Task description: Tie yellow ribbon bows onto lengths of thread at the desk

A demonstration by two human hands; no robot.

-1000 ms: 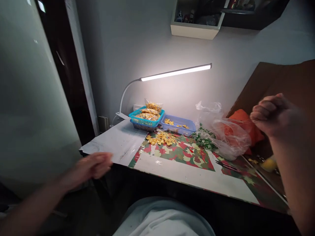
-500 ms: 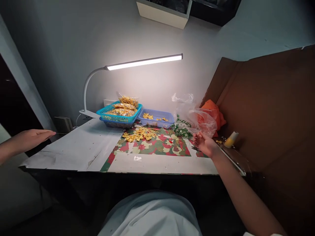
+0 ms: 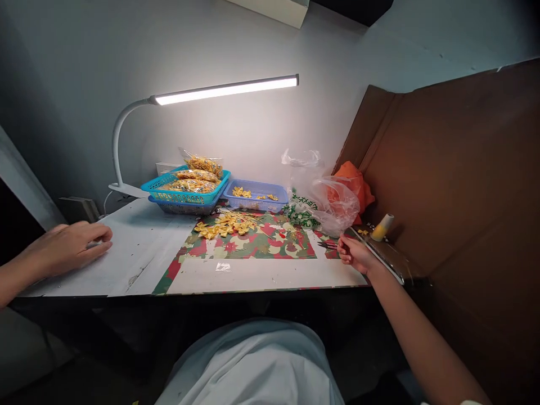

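Observation:
My left hand (image 3: 78, 247) rests low over the white left part of the table (image 3: 130, 242), its fingers closed round something small and pale that I cannot make out. At the right, my right hand (image 3: 355, 254) has its fingers curled together beside dark tweezers-like tools (image 3: 328, 245); whatever it pinches is too small to tell. Between the hands, yellow bow-like pieces (image 3: 223, 226) and thin sticks (image 3: 264, 229) lie on a red and green patterned sheet (image 3: 253, 247).
Behind are a turquoise basket (image 3: 181, 196) of bagged yellow pieces, a lilac basket (image 3: 255, 203), clear plastic bags (image 3: 307, 174) and an orange bag (image 3: 358, 188). A lamp (image 3: 228, 90) arches above. A cone-shaped spool (image 3: 382, 228) stands near cardboard (image 3: 455, 169) at the right.
The view has shifted, and my left hand has come down over the table, its fingers now more curled. My right hand stays near the dark tools, with its fingers closer together.

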